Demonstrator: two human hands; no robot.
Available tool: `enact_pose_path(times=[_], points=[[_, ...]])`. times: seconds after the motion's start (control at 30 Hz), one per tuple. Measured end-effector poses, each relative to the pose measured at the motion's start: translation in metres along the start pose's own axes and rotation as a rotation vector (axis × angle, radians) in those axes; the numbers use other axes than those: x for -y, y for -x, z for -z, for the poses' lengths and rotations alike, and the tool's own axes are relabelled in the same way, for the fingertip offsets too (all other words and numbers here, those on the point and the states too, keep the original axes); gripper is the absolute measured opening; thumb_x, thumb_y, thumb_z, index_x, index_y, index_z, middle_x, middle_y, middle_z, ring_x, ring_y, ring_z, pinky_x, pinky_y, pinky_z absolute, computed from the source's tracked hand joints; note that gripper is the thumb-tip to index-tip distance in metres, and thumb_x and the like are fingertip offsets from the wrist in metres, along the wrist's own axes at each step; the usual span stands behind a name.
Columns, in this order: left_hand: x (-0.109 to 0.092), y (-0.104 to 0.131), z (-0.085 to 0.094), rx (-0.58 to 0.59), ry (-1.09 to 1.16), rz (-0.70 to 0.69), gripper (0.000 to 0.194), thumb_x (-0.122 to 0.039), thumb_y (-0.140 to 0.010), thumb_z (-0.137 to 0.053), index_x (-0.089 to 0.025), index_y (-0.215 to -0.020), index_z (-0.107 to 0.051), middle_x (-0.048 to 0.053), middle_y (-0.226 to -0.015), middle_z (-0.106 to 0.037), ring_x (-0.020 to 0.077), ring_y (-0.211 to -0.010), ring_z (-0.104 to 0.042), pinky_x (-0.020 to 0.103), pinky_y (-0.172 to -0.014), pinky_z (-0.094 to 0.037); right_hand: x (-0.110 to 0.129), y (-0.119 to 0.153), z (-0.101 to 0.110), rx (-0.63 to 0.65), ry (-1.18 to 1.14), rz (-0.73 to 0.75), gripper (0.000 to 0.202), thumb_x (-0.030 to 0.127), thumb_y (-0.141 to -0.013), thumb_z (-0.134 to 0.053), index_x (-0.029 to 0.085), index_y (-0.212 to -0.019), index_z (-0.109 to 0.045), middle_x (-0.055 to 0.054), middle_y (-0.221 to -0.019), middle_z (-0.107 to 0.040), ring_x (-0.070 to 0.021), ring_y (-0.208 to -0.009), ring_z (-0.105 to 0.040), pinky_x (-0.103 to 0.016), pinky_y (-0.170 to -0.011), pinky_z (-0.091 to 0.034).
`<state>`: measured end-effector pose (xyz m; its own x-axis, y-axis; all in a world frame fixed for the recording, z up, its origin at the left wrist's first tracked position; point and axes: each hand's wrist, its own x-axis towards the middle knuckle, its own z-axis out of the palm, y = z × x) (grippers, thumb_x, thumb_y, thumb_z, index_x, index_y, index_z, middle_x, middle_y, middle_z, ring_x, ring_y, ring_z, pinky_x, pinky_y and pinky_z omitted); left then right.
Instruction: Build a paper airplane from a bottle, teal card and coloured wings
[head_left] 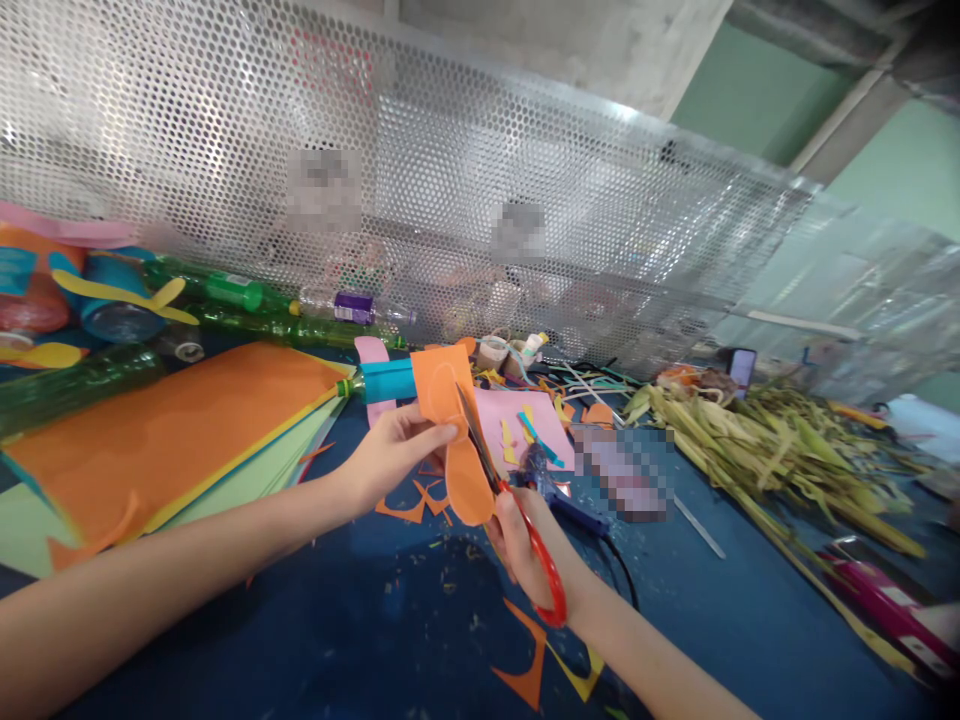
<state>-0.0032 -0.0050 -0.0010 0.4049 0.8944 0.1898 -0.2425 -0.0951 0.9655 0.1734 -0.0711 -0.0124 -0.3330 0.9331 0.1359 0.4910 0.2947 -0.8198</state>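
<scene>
At the far left, a yellow propeller-shaped paper strip point(124, 292) lies across a blue-wrapped bottle point(120, 318). Nearer, a transparent green plastic bottle point(82, 392) lies on its side. To its right, a stack of coloured sheets point(180, 430), orange uppermost, rests on the dark blue tabletop point(337, 640). Right of the stack, a bottle with a blue paper wrap point(386, 380) lies with its green cap facing left.

The left hand point(401, 450) is closed in a pinch, thumb in front, on the left edge of the orange paper piece point(469, 485). This piece is held above the tabletop at the centre; its near end is a rounded lobe, its far end a straight-edged block with a faint curved outline. Orange off-cuts point(405, 512) lie below it.

The right hand point(525, 545) grips the red-handled scissors point(555, 595), blades directed far and left along the right side of the paper piece.

Beyond the right hand lies a pink sheet point(559, 415); just beside that hand is a blue glue gun point(581, 515). Farther right are dried corn husks point(697, 430) and, behind them, an upright smartphone point(741, 370).
</scene>
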Motion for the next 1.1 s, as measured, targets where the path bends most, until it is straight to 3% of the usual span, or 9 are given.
enact_pose_path(times=[0.3,0.5,0.7,0.97,1.1], points=[[0.001,-0.002,0.002,-0.01,-0.007,0.008,0.018,-0.03,-0.072,-0.067,-0.013,-0.077,-0.065,0.001,-0.068,-0.066,0.0103,-0.056,-0.055,0.024,-0.056,-0.045,0.002,-0.003,0.002,-0.029,0.146,0.059,0.053,0.058,-0.092,-0.017,0.022,-0.056,-0.032,0.003,-0.046,-0.028,-0.0113,-0.048,-0.032,-0.024,-0.044,-0.023],[0.003,-0.003,0.004,-0.045,0.012,0.047,0.019,-0.032,-0.07,-0.068,-0.014,-0.073,-0.063,0.0,-0.065,-0.062,0.0107,-0.056,-0.054,0.028,-0.065,-0.046,0.008,-0.002,0.002,-0.021,0.149,0.028,0.055,0.059,-0.092,-0.018,0.021,-0.052,-0.029,0.003,-0.044,-0.031,-0.0106,-0.047,-0.033,-0.024,-0.044,-0.022],[0.003,-0.004,0.006,-0.071,-0.021,0.038,0.021,-0.034,-0.07,-0.069,-0.013,-0.073,-0.064,0.001,-0.066,-0.064,0.0109,-0.058,-0.056,0.024,-0.06,-0.045,0.005,-0.002,0.003,-0.026,0.144,0.032,0.055,0.06,-0.091,-0.022,0.022,-0.052,-0.028,0.003,-0.045,-0.031,-0.0108,-0.048,-0.033,-0.024,-0.044,-0.023],[0.004,-0.006,0.006,-0.046,-0.051,-0.041,0.022,-0.035,-0.08,-0.062,-0.015,-0.088,-0.064,0.004,-0.083,-0.069,0.0134,-0.069,-0.063,0.025,-0.064,-0.049,-0.004,0.0,-0.001,0.053,-0.046,-0.072,0.058,0.07,-0.086,-0.022,0.021,-0.058,-0.037,0.004,-0.046,-0.036,-0.0092,-0.038,-0.041,-0.021,-0.038,-0.034],[0.005,-0.006,0.007,-0.046,-0.085,-0.044,0.02,-0.034,-0.08,-0.061,-0.015,-0.083,-0.062,0.003,-0.078,-0.068,0.0125,-0.065,-0.062,0.025,-0.062,-0.05,-0.007,0.001,-0.005,0.049,-0.109,-0.026,0.061,0.071,-0.086,-0.019,0.02,-0.06,-0.041,-0.002,-0.054,-0.049,-0.0137,-0.051,-0.055,-0.026,-0.052,-0.049]])
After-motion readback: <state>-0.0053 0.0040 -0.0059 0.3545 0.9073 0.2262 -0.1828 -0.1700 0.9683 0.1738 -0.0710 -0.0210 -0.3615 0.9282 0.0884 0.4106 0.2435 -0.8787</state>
